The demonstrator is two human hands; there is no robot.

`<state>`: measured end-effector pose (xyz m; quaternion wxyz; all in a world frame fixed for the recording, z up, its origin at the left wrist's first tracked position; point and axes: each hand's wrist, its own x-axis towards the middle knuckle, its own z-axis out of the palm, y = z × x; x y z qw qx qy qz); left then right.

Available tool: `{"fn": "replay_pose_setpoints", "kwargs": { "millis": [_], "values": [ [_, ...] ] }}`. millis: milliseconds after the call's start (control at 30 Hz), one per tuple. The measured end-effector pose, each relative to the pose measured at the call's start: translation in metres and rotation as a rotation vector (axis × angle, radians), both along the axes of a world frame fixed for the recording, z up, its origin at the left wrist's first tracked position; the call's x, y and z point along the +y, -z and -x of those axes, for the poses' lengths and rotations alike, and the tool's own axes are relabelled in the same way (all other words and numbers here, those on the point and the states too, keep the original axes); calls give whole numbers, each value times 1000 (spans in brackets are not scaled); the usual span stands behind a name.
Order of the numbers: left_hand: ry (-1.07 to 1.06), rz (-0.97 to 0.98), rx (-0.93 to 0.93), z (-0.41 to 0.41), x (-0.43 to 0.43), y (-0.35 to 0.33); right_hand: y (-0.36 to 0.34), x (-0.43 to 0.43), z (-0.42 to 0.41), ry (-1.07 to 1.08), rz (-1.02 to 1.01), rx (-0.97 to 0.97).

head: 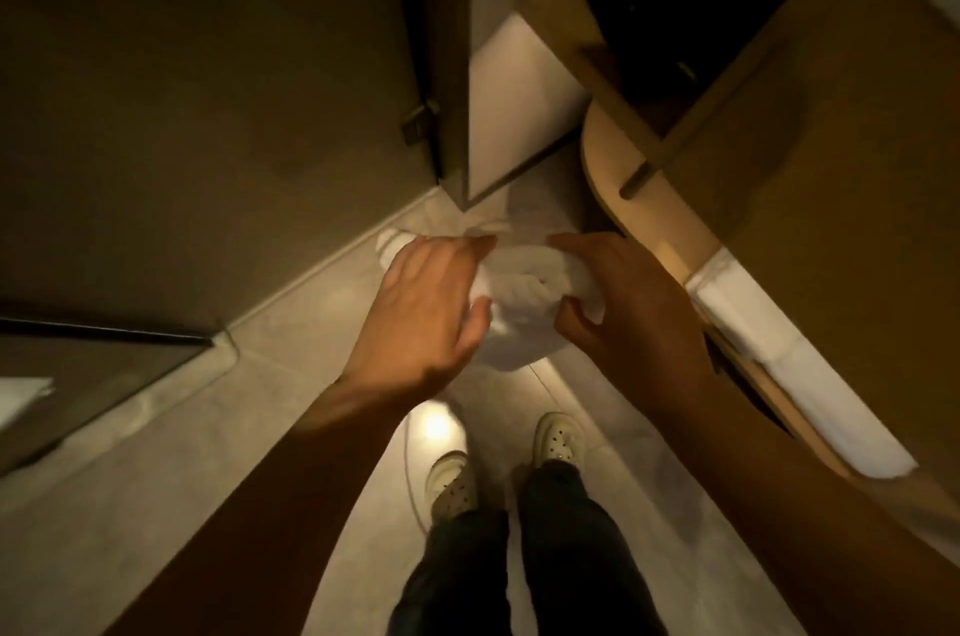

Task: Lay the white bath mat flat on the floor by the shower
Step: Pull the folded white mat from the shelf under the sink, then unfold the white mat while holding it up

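We hold the white bath mat (pixel 519 302) up in the air, all bunched between our two hands, above the tile floor (pixel 156 505). Our left hand (pixel 426 308) curls its fingers (pixel 475 250) over one end, and our right hand (pixel 628 302) pinches the other end tight. Our shoes (pixel 452 484) stand on the floor below our fingers.

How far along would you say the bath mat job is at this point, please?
Done: the white bath mat is picked up. In hand: the left hand and right hand grip it, bunched, above the tiled floor. Left: unfolding it and laying it flat.
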<state>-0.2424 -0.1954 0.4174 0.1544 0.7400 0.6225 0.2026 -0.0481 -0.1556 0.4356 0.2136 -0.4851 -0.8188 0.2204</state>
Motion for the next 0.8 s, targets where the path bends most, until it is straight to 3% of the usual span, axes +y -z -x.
{"fn": "replay_pose_setpoints", "kwargs": {
  "millis": [200, 400, 600, 800],
  "values": [
    [-12, 18, 55, 31, -62, -129, -142, -68, 5, 43, -127, 38],
    [-28, -18, -38, 33, -117, -216, -248, -126, -10, 64, -174, -13],
    [-54, -90, -149, 12, -187, -271, -296, -184, -41, -41, -242, 62],
    [-146, -143, -117, -36, -264, -300, -307, -261, -92, -13, -117, 205]
  ]
}}
